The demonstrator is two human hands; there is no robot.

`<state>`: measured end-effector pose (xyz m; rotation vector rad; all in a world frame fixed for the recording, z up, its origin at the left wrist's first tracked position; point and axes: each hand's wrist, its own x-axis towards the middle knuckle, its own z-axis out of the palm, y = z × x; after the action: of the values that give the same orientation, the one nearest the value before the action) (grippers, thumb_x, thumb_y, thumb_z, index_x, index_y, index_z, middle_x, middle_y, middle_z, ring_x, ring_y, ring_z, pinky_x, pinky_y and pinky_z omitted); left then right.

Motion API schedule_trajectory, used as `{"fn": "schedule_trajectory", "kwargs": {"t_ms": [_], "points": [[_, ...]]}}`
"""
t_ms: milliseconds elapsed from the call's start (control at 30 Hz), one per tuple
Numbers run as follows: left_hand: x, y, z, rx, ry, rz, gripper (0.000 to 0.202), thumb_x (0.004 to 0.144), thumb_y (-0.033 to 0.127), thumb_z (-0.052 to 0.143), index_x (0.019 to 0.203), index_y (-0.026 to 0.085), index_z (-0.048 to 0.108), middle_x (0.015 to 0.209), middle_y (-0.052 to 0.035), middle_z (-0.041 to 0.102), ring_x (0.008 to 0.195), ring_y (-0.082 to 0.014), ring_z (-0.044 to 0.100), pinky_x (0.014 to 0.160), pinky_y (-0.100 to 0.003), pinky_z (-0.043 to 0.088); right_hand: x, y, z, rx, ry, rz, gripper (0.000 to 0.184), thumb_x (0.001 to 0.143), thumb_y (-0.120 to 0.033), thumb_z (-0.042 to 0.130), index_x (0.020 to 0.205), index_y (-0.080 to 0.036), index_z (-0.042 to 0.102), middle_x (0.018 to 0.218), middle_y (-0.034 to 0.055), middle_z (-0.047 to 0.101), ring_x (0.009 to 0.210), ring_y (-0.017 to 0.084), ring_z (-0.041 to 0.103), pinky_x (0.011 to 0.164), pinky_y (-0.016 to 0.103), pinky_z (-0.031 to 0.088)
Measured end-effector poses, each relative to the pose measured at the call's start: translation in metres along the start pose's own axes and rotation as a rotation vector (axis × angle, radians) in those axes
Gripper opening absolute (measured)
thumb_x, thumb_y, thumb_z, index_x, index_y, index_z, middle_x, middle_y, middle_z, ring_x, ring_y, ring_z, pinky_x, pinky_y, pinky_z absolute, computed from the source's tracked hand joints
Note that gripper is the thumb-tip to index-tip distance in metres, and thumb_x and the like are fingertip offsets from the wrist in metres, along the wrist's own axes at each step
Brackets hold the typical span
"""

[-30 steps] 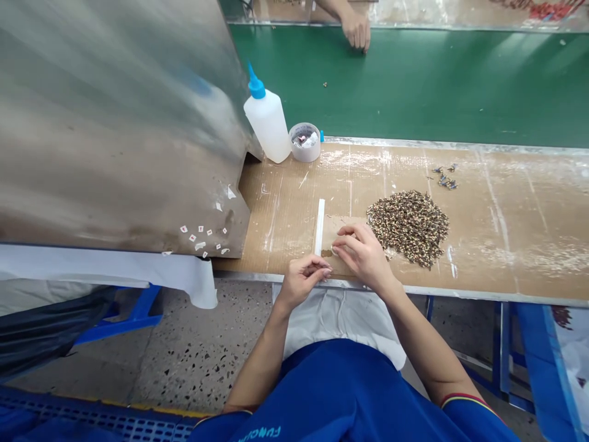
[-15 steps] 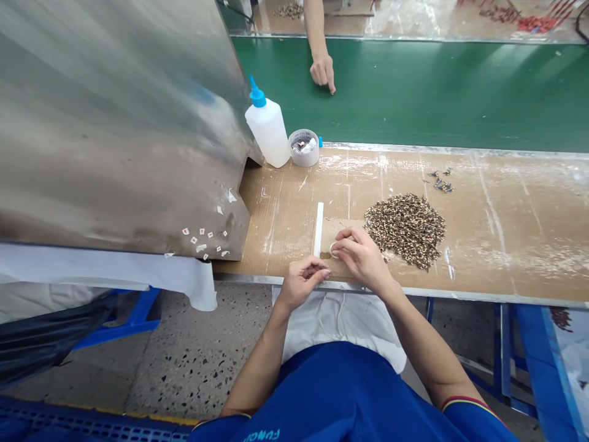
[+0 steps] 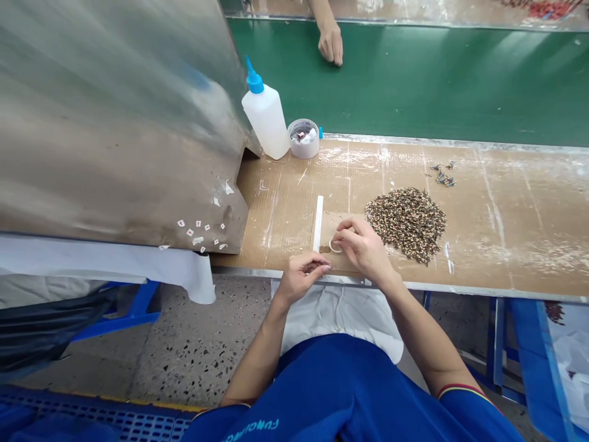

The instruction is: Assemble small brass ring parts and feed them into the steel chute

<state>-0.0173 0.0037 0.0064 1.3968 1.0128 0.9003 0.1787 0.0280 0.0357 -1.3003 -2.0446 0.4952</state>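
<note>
My left hand [image 3: 301, 276] is at the near edge of the cardboard-covered bench [image 3: 506, 221], its fingers pinched together on something too small to name. My right hand [image 3: 363, 245] rests just beyond it, fingers curled and pinching a small pale ring-shaped piece [image 3: 334, 246]. A white strip [image 3: 317, 215] lies upright on the cardboard just left of my right hand. A heap of small brown-and-white parts [image 3: 407, 221] sits immediately right of that hand.
A white squeeze bottle with a blue nozzle [image 3: 265, 116] and a small round tub [image 3: 304, 139] stand at the back left. A large metal housing [image 3: 115, 123] fills the left. Another person's hand [image 3: 331, 43] rests on the green conveyor belt [image 3: 437, 86]. A few loose parts [image 3: 442, 175] lie behind the heap.
My hands stay together at the bench edge with small finger shifts. The other person's hand on the belt moved left, then drew back toward the far side.
</note>
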Motion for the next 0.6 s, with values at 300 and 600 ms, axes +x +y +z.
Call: {"fn": "schedule_trajectory", "kwargs": {"t_ms": [300,600], "points": [[0.006,0.006,-0.003,0.17,-0.095,0.156,0.019,0.091,0.034,0.067,0.088,0.019,0.079,0.083,-0.0081,0.076,0.069,-0.0161,0.066,0.064,-0.026,0.051,-0.01,0.004,-0.001,0.311,0.102,0.174,0.013,0.094,-0.025,0.06,0.083,-0.023,0.067,0.09,0.0055,0.068,0.088,0.021,0.065,0.078,0.036,0.053],[0.005,0.001,-0.002,0.249,-0.097,0.166,0.019,0.094,0.028,0.061,0.098,0.019,0.077,0.087,-0.0078,0.075,0.076,-0.0175,0.068,0.07,-0.027,0.052,-0.04,-0.022,0.0,0.458,0.295,0.32,0.014,0.095,-0.036,0.062,0.089,-0.023,0.067,0.084,0.0043,0.074,0.075,0.018,0.069,0.068,0.031,0.055]]}}
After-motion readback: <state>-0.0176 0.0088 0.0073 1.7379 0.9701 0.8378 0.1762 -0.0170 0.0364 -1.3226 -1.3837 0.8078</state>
